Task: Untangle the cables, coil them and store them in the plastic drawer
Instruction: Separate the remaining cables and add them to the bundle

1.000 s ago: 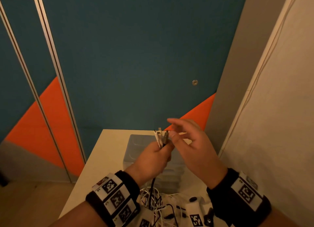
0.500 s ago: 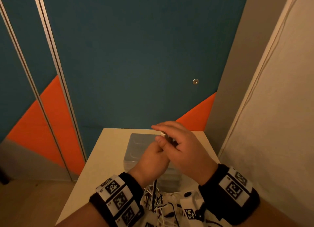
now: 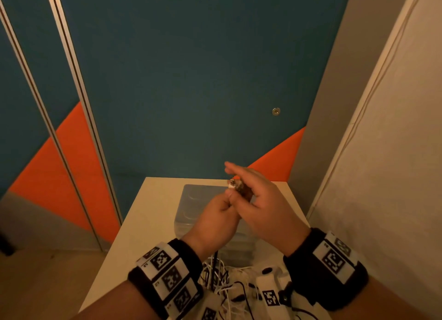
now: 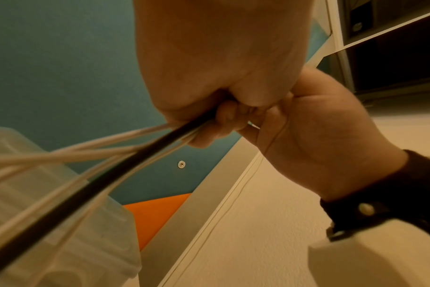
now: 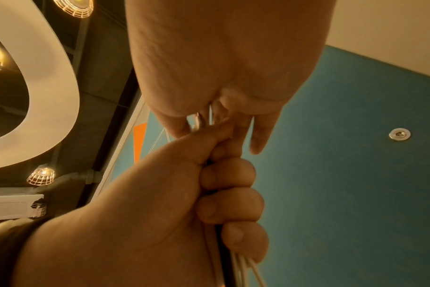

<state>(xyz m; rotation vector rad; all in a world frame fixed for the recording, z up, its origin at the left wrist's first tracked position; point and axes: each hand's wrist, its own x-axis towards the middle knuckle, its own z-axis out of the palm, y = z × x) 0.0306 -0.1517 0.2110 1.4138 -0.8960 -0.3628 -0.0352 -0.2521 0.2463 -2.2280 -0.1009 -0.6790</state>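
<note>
My left hand [image 3: 214, 220] is up over the table, its fist wrapped round a bundle of cables [image 4: 111, 161], several white and one black. The bundle runs down to a tangle of cables [image 3: 222, 280] on the table by my wrists. Their plug ends [image 3: 233, 185] stick out above the fist. My right hand [image 3: 260, 202] pinches those ends with its thumb and fingers, the index finger held straight. The right wrist view shows the plug ends [image 5: 198, 120] between the right hand's fingertips, above the left hand [image 5: 172, 194]. The translucent plastic drawer unit [image 3: 196, 200] stands behind the hands.
The white table [image 3: 148, 212] is small and sits in a corner. A blue and orange wall panel [image 3: 191, 92] is behind it and a pale wall [image 3: 382, 176] runs close on the right. White tagged devices [image 3: 270, 293] lie among the tangle.
My right hand came from just beside the plug ends onto them and now pinches them. The left fist has kept hold of the bundle and barely moved.
</note>
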